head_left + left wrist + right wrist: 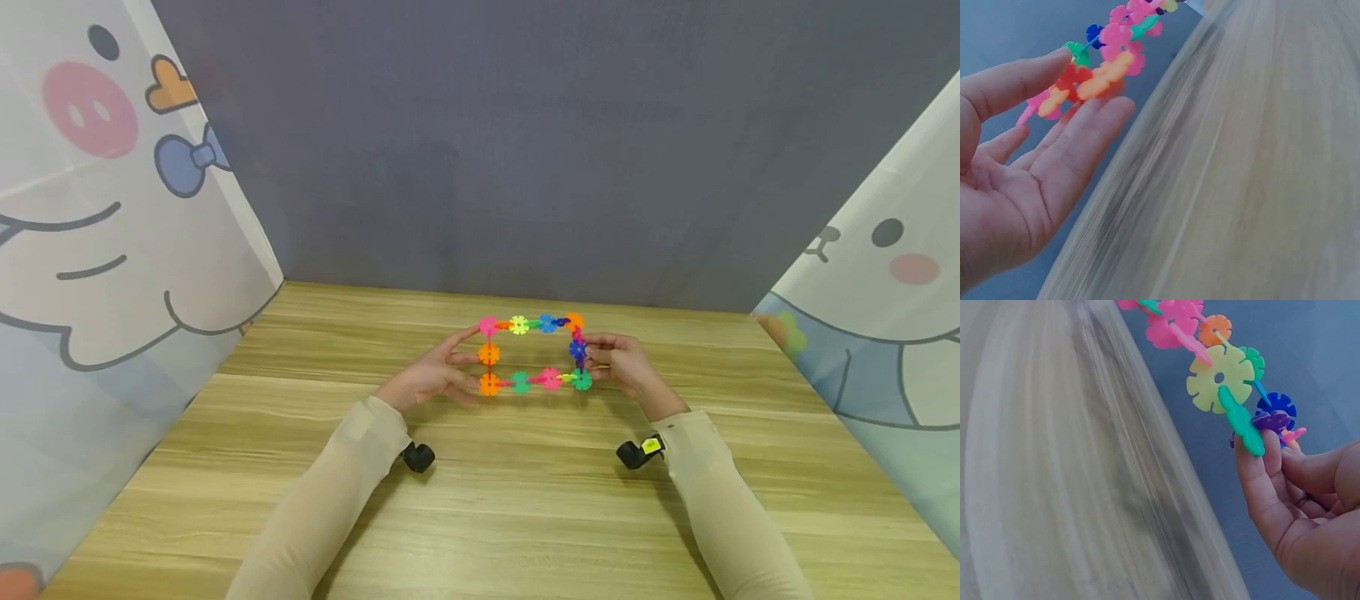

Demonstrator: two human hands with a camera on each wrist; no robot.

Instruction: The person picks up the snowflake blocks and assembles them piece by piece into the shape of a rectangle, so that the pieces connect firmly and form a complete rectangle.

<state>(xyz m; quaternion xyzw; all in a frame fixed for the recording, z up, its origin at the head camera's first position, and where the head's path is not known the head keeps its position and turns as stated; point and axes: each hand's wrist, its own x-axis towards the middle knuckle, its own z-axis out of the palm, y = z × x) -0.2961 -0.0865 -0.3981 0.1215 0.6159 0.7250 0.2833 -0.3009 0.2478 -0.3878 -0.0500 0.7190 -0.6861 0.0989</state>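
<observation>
Linked snowflake discs in several colours form a rectangular loop (551,379), held up over the table between both hands. My left hand (431,377) holds its left side, near the middle orange disc (489,354). In the left wrist view the thumb lies above and the fingers beneath the orange discs (1105,76). On the opposite side, my right hand (626,364) pinches the loop by the dark blue disc (577,349). A purple disc (1270,420) sits at those fingertips in the right wrist view, beside a green one (1241,422). The loop's middle is open.
The wood-grain table (510,517) spreads beneath both arms. A dark grey panel (525,150) rises behind it. Cartoon-printed cloths hang on the left (150,275) and right (892,350). A small black device (418,457) is attached at each wrist.
</observation>
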